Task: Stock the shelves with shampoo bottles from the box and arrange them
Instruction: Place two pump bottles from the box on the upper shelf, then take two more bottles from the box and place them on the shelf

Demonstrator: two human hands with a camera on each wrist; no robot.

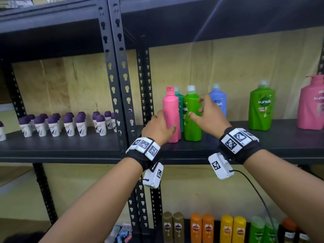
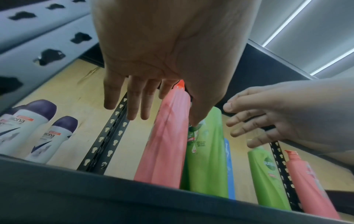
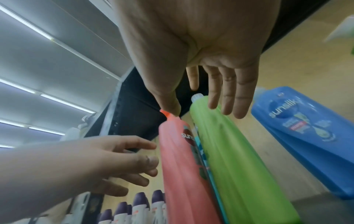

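A plain pink shampoo bottle (image 1: 171, 116) stands upright on the black shelf (image 1: 236, 151), just right of the upright post. My left hand (image 1: 158, 128) is at its lower left side, fingers straight and spread, thumb towards the bottle's front; the right wrist view shows a small gap between the left hand (image 3: 107, 159) and the pink bottle (image 3: 180, 166). A green Sunsilk bottle (image 1: 192, 123) stands close beside it, with a teal bottle (image 1: 180, 102) behind. My right hand (image 1: 209, 116) hovers open in front of the green bottle (image 3: 235, 159) and a blue bottle (image 1: 219, 100), holding nothing.
Further right on the same shelf stand another green bottle (image 1: 261, 109) and a pink pump bottle (image 1: 312, 106). Several purple-capped deodorants (image 1: 70, 123) fill the left bay beyond the perforated post (image 1: 121, 85). The shelf below holds several gold, orange, yellow and green bottles (image 1: 208, 227).
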